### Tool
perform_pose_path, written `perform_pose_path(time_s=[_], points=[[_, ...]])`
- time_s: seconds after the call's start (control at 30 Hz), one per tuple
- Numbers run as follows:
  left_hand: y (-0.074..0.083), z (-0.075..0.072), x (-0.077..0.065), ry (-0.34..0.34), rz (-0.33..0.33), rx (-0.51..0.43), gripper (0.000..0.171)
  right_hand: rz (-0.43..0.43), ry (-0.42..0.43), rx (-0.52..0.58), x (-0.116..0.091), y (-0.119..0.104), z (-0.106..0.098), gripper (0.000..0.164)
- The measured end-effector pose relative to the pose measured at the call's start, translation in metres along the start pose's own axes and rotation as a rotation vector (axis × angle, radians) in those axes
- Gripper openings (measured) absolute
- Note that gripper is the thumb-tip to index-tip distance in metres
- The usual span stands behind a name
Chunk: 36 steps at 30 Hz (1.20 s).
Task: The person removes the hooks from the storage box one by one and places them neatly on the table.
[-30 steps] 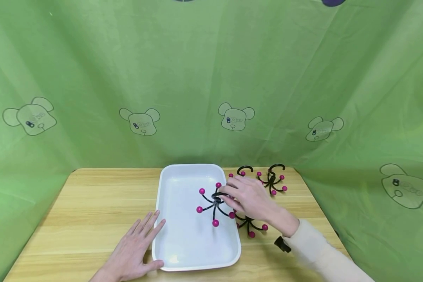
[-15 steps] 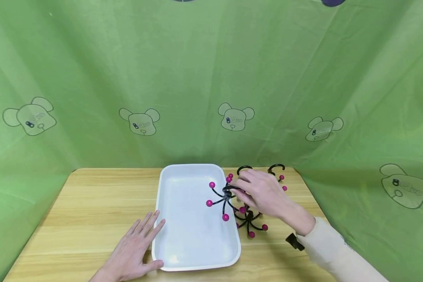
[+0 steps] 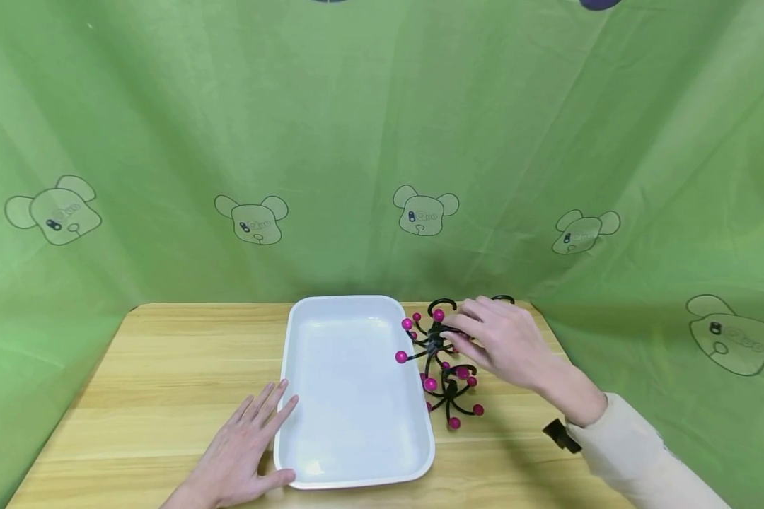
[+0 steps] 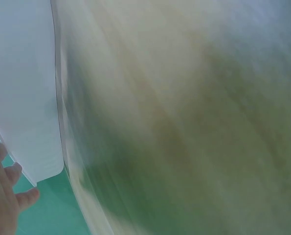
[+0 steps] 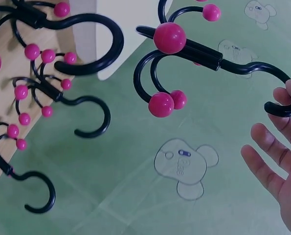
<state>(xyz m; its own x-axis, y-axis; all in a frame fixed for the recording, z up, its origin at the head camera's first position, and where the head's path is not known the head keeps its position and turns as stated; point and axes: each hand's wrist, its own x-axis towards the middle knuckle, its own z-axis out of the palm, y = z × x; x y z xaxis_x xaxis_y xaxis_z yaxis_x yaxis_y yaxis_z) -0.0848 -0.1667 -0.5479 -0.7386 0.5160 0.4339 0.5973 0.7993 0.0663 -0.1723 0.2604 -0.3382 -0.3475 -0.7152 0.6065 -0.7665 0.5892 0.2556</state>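
Observation:
My right hand (image 3: pixel 506 343) pinches the curved top of a black multi-arm hanging hook (image 3: pixel 434 343) with pink ball tips. In the right wrist view, thumb and fingers (image 5: pixel 270 147) hold its hooked end, and its shaft (image 5: pixel 204 55) is up off the table. The held hook hangs just right of the white tray (image 3: pixel 280 424), one pink ball over the rim. My left hand (image 3: pixel 238 449) lies with fingers spread at the tray's left edge; the left wrist view shows only some fingers (image 4: pixel 25 198) near the tray wall (image 4: pixel 25 93).
Three similar hooks stand on the wooden table (image 3: pixel 184 353) right of the tray: a near one (image 3: pixel 450 392), a back one (image 3: pixel 442 302), and another (image 5: pixel 1 161) mostly hidden by my right hand in the head view. A green curtain (image 3: pixel 331 141) encloses the table.
My right hand has carried the held hook rightward, from over the tray to above the other hooks. My left hand and the tray have stayed put.

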Motion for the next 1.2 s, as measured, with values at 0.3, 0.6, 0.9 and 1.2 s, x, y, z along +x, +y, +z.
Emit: perform_pose_path(time_s=[0.3,0.6,0.9,1.2], points=[[0.000,0.000,-0.001,0.001,0.006,-0.004,0.106,0.029,-0.016,-0.039,-0.010,0.012,-0.017,0.061],[0.000,0.000,-0.001,-0.007,-0.003,-0.002,0.107,0.061,-0.025,-0.074,-0.026,0.027,-0.029,0.061],[0.000,0.000,-0.001,-0.015,-0.005,0.009,0.107,0.097,-0.021,-0.082,-0.044,0.042,-0.033,0.061],[-0.001,0.001,0.000,-0.003,0.006,0.003,0.106,0.143,-0.060,-0.110,-0.062,0.053,-0.035,0.069]])
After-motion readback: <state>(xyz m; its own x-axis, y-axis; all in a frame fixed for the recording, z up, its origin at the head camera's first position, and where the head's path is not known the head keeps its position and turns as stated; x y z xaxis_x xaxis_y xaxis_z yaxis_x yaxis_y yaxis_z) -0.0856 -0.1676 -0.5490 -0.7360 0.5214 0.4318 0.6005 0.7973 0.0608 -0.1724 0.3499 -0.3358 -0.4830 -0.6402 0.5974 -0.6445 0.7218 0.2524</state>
